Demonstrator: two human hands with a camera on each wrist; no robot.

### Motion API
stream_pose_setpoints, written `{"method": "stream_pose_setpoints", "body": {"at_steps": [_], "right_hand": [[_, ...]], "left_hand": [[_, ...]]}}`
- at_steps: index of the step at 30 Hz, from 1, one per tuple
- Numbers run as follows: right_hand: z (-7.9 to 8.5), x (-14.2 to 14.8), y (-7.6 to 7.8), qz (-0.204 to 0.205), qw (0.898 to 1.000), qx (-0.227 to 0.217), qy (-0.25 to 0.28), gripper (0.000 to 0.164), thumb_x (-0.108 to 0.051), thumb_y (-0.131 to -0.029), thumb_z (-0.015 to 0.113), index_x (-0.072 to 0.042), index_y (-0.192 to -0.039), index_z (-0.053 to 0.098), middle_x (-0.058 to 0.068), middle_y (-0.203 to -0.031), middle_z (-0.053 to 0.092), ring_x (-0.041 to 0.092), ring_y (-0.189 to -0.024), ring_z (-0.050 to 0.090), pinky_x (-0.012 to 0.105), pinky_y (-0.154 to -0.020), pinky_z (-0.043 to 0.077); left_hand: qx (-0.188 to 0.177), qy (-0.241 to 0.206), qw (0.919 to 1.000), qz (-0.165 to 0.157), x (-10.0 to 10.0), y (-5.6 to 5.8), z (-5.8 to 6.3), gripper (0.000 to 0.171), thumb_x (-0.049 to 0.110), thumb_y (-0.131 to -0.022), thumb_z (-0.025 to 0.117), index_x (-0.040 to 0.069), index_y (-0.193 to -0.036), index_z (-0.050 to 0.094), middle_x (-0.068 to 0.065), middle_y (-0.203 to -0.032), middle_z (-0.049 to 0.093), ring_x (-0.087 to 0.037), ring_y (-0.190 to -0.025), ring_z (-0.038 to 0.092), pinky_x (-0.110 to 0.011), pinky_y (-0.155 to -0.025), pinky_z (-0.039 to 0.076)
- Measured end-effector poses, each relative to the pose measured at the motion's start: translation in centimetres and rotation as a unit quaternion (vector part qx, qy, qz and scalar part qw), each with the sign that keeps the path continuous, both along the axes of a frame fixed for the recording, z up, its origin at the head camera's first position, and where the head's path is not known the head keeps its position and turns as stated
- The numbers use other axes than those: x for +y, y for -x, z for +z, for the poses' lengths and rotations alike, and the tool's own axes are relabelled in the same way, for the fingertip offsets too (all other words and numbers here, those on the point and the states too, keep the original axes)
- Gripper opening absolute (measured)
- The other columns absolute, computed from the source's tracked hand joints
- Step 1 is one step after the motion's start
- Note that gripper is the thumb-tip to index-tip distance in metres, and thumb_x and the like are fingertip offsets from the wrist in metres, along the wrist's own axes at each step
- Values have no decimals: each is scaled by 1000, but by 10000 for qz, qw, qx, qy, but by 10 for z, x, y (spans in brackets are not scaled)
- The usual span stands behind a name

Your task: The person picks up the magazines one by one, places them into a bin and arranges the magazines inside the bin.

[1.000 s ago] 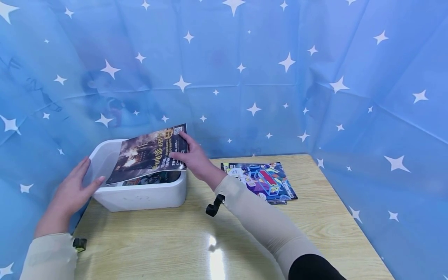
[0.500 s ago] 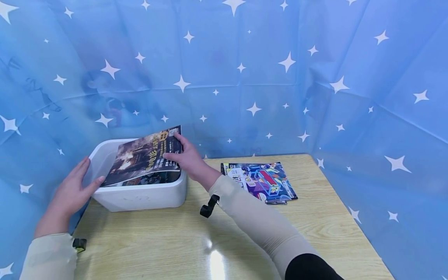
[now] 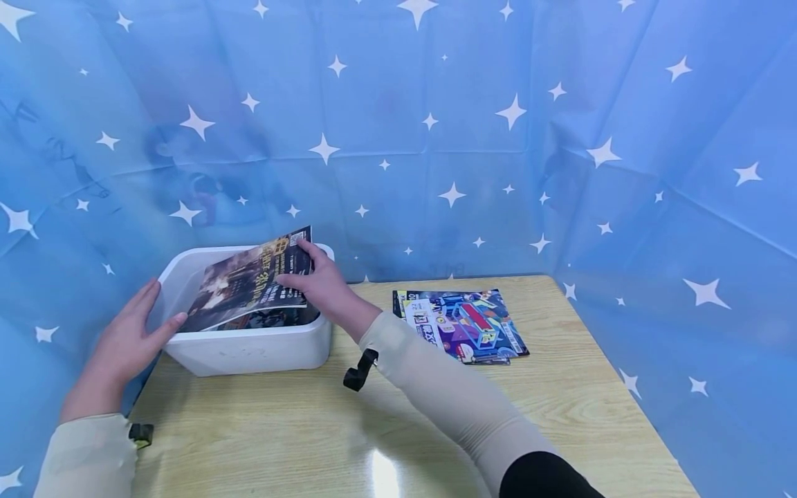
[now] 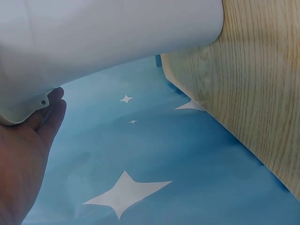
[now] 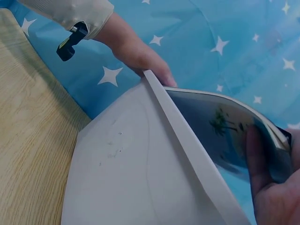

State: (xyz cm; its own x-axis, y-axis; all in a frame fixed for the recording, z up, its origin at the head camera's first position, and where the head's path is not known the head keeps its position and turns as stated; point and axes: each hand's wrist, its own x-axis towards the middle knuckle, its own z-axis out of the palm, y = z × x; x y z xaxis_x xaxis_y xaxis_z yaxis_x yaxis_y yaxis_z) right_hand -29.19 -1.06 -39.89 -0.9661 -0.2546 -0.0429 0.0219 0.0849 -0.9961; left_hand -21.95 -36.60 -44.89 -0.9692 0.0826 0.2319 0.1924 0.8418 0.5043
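Note:
A white plastic bin [image 3: 261, 354] stands at the left of the table in the head view. My left hand [image 3: 127, 339] grips its left end, the thumb over the front rim; in the left wrist view the fingers [image 4: 57, 112] curl behind the bin's edge. My right hand [image 3: 330, 287] pinches the right end of a dark magazine [image 3: 245, 280] with yellow lettering. The magazine slants, its left part down inside the bin and its right end raised above the rim. Beneath it, another dark printed cover [image 3: 274, 318] shows in the bin. The right wrist view shows the magazine's bent underside [image 5: 211, 122].
To the right of the bin, a small pile of colourful magazines [image 3: 463, 325] lies on the wooden table [image 3: 268, 429]. A blue curtain [image 3: 386, 124] with white stars hangs close behind the table and along both sides.
My right hand has moved left and slightly down with the dark magazine, bringing it further into the bin. The left hand and the bin have stayed in place.

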Motion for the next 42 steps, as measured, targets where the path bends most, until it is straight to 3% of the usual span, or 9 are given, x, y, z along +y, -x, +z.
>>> {"method": "stream_pose_setpoints", "body": {"at_steps": [5,11,17,22,27,31,34,42], "right_hand": [[0,-6,-1,54,9999,-14,127,90,-18,-97,89,-36,-172,42,-1,-174,42,26,-148,55,43,-120,49],[1,-12,-1,43,9995,-37,322,87,-13,-95,90,-30,-169,47,4,-162,54,25,-137,63,38,-110,56],[0,-16,-1,100,9992,13,380,82,-13,-96,89,-26,-167,50,4,-159,56,23,-137,63,40,-109,57],[-2,-16,0,339,9974,-145,625,80,-15,-98,88,-28,-167,49,7,-153,59,17,-110,72,37,-94,64],[-2,-13,2,635,9926,-193,1021,72,-18,-101,84,-22,-164,51,11,-127,63,21,-81,68,44,-78,67],[-2,-11,4,451,9946,-108,930,52,-22,-100,86,-21,-147,64,4,-108,63,19,-75,62,47,-74,63],[-1,-10,5,400,9943,-180,975,40,-20,-100,86,-23,-135,68,2,-101,61,20,-71,59,41,-69,60],[5,0,2,460,9938,-167,998,32,-18,-100,85,-18,-127,68,2,-102,62,16,-69,54,33,-63,57]], "left_hand": [[-32,-8,10000,-1,0,-1,0,90,44,-114,58,0,-176,10,-29,-182,6,-63,-161,11,-87,-120,17],[12,13,10000,-5,-1,0,0,90,44,-114,59,0,-176,11,-29,-182,8,-63,-161,12,-86,-120,17],[-4,35,10000,13,-2,3,-3,90,45,-114,59,0,-176,12,-29,-182,8,-63,-162,12,-86,-120,17],[-36,1,10000,18,-2,4,-4,90,45,-113,59,0,-176,11,-28,-182,8,-63,-162,12,-86,-121,17],[-82,-50,9999,57,0,5,-4,91,44,-113,59,0,-176,11,-29,-182,7,-63,-162,12,-87,-120,17],[-79,-40,9999,67,0,4,-3,90,44,-113,59,0,-176,11,-29,-182,7,-64,-161,12,-88,-119,17],[-84,-22,9999,73,-1,4,-3,90,44,-114,59,1,-176,10,-29,-182,7,-64,-161,12,-88,-119,17],[-139,21,9999,63,-2,2,-2,90,44,-114,58,2,-177,9,-29,-182,6,-65,-161,11,-89,-118,17]]}}
